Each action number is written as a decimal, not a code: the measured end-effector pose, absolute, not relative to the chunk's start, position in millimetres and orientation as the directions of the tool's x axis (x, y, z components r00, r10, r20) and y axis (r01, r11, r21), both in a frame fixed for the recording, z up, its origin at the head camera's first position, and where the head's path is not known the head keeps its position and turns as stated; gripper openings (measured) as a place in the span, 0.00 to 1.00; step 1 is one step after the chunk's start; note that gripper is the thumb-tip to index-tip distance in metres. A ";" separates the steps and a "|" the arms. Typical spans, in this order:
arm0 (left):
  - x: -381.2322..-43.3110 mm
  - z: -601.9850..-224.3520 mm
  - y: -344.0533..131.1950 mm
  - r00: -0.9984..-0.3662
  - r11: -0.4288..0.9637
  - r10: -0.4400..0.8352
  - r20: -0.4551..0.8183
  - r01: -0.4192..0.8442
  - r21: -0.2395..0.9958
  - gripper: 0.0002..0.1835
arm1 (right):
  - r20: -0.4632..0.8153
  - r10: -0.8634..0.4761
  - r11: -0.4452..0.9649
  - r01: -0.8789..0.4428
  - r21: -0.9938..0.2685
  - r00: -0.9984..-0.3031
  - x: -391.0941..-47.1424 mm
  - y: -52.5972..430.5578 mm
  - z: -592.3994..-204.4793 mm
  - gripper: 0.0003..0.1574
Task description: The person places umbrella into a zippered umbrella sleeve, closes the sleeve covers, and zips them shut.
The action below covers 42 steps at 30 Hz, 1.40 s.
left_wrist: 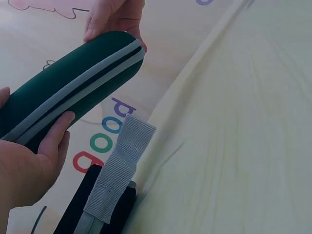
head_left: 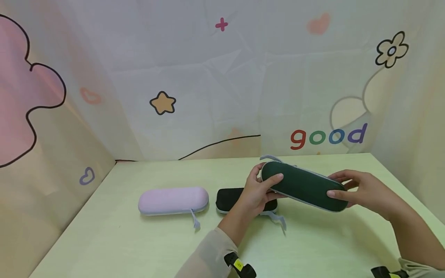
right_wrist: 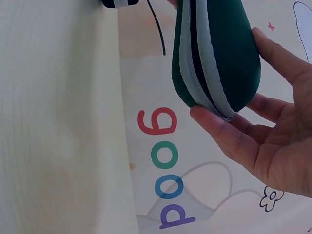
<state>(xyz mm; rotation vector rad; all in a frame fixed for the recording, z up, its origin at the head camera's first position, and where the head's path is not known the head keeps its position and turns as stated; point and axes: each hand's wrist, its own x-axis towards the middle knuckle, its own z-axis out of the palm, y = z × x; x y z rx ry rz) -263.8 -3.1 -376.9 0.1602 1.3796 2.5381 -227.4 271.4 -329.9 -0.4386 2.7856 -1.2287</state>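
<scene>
A dark green zip case (head_left: 302, 185), long with rounded ends, is held up above the table by both hands and tilts down to the right. My left hand (head_left: 256, 193) grips its left end, thumb lying on the front. At the other end, my right hand (head_left: 365, 193) holds the case between thumb and fingers. Two pale zip bands (right_wrist: 207, 58) run along its side with a dark strip between them, seen in both wrist views. A black zip case (head_left: 227, 197) lies on the table, partly hidden behind my left hand and wrist.
On the left of the pale green table (head_left: 104, 239) lies a lilac zip case (head_left: 174, 199) with a hanging pull tab (head_left: 195, 222). The black case's grey ribbed strap (left_wrist: 117, 170) sticks out toward me. Printed cloth (head_left: 194, 58) surrounds the table's back and sides.
</scene>
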 end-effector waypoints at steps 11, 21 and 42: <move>-259.1 -380.3 2.8 -0.975 -0.567 0.220 -0.032 -0.155 0.809 0.29 | 0.049 -0.236 0.597 -0.185 -0.780 -0.970 -226.3 248.2 -336.0 0.34; -250.7 -380.8 12.1 -0.969 -0.654 0.248 0.001 -0.167 0.738 0.27 | 0.040 -0.159 0.508 -0.117 -0.854 -0.986 -221.6 225.4 -339.7 0.38; -254.7 -385.2 0.8 -0.893 -0.451 0.447 -0.044 -0.268 0.851 0.33 | 0.214 -0.233 0.422 -0.297 -0.857 -0.949 -215.0 224.8 -337.4 0.29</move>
